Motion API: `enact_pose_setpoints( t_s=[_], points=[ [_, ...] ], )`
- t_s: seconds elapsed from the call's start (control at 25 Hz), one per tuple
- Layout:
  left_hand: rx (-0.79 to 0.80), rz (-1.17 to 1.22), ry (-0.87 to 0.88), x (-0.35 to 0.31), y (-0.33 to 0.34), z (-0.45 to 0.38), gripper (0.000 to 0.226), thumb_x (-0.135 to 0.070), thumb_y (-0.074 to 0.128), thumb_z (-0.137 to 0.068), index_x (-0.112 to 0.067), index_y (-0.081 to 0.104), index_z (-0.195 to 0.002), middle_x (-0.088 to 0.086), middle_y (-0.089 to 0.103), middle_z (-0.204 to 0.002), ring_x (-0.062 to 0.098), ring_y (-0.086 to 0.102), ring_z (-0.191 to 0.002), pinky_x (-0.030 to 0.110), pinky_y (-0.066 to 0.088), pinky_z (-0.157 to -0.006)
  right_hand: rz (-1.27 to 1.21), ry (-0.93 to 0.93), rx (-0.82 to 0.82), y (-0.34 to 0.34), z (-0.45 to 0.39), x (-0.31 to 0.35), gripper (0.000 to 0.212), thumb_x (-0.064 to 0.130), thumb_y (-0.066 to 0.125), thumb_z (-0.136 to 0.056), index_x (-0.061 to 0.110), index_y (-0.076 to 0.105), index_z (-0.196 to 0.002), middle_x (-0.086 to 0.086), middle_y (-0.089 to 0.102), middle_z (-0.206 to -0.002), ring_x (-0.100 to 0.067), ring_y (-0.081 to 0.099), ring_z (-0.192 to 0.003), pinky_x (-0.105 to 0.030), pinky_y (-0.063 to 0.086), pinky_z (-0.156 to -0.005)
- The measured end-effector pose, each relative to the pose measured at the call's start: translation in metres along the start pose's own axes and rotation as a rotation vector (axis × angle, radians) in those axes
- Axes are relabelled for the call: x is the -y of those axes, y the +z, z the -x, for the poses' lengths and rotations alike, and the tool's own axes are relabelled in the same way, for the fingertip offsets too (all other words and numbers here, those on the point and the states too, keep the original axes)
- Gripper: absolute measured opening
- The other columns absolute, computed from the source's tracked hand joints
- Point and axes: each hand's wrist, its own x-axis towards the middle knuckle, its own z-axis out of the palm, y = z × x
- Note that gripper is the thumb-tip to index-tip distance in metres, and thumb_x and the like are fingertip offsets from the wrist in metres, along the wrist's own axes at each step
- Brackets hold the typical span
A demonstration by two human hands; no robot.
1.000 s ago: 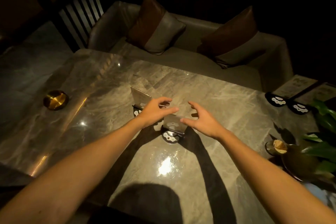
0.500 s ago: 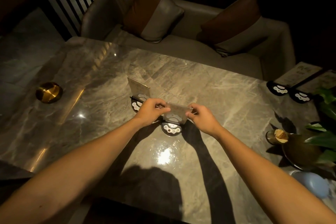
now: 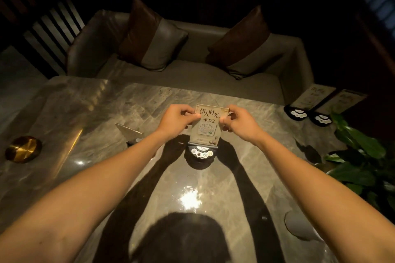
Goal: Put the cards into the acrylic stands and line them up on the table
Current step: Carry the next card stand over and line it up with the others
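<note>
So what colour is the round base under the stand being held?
Black base, with small pale buttons on top; clearest in the head view.

Both forearms are bare to each hand, with no sleeves visible.

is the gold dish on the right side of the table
No, the gold dish sits near the table's left edge, far left of the stand both hands hold.

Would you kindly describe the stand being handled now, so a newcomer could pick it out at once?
On the marble table before the grey sofa, look to the middle, where the left hand and right hand meet. They pinch the upper corners of the held stand, on a round black base. Unlike the other stands, its card faces the camera, reading 03.
</note>
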Motion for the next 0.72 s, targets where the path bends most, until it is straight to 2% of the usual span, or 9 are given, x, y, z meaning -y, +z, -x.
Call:
enact_pose_setpoints(
  t_s=[0.12, 0.2, 0.32, 0.44, 0.56, 0.72],
  points=[
    [0.032, -0.025, 0.057, -0.034, 0.018, -0.034, 0.008, -0.026, 0.076, -0.088, -0.019, 0.077, -0.088, -0.006, 0.077, -0.085, 0.008, 0.073, -0.075, 0.023, 0.058, -0.062, 0.057, -0.027, -0.020, -0.047, -0.016, 0.004, 0.013, 0.006, 0.063, -0.088, 0.015, 0.061, -0.097, 0.000, 0.074, -0.093, -0.014, 0.069, -0.076, -0.018, 0.051, -0.057],
    [0.062, -0.035, 0.086, -0.053, 0.035, -0.059, 0.008, -0.027, 0.075, -0.089, -0.019, 0.078, -0.090, -0.008, 0.077, -0.090, 0.006, 0.073, -0.076, 0.019, 0.055, -0.061, 0.136, -0.011, -0.047, -0.081, -0.031, -0.001, 0.011, 0.012, 0.067, -0.084, 0.017, 0.061, -0.091, 0.002, 0.075, -0.096, -0.016, 0.072, -0.084, -0.030, 0.058, -0.067],
    [0.097, -0.060, 0.123, -0.076, 0.067, -0.100, 0.010, -0.026, 0.074, -0.089, -0.019, 0.078, -0.094, -0.010, 0.076, -0.094, 0.005, 0.072, -0.078, 0.017, 0.054, -0.060, 0.222, 0.000, -0.093, -0.130, -0.057, -0.018, 0.010, 0.015, 0.071, -0.082, 0.018, 0.063, -0.088, 0.005, 0.074, -0.097, -0.017, 0.070, -0.093, -0.042, 0.060, -0.080],
    [0.104, -0.062, 0.135, -0.091, 0.105, -0.145, 0.006, -0.026, 0.075, -0.089, -0.022, 0.078, -0.092, -0.012, 0.076, -0.093, 0.004, 0.072, -0.077, 0.016, 0.053, -0.058, 0.245, -0.011, -0.129, -0.173, -0.082, -0.041, 0.011, 0.016, 0.071, -0.084, 0.018, 0.064, -0.091, -0.001, 0.074, -0.097, -0.021, 0.070, -0.096, -0.051, 0.059, -0.083],
    [0.109, -0.039, 0.131, -0.098, 0.144, -0.183, 0.004, -0.025, 0.076, -0.088, -0.027, 0.076, -0.086, -0.015, 0.075, -0.087, 0.003, 0.072, -0.076, 0.018, 0.055, -0.059, 0.302, -0.038, -0.156, -0.208, -0.100, -0.065, 0.014, 0.019, 0.067, -0.089, 0.030, 0.059, -0.088, 0.002, 0.073, -0.097, -0.020, 0.069, -0.096, -0.050, 0.059, -0.083],
    [0.132, -0.008, 0.132, -0.099, 0.195, -0.227, 0.003, -0.024, 0.079, -0.086, -0.027, 0.078, -0.085, -0.014, 0.075, -0.082, 0.000, 0.071, -0.074, 0.023, 0.059, -0.065, 0.388, -0.010, -0.132, -0.248, -0.125, -0.102, 0.008, 0.023, 0.062, -0.097, 0.025, 0.059, -0.089, 0.002, 0.071, -0.104, -0.020, 0.067, -0.101, -0.043, 0.061, -0.082]
  ],
)
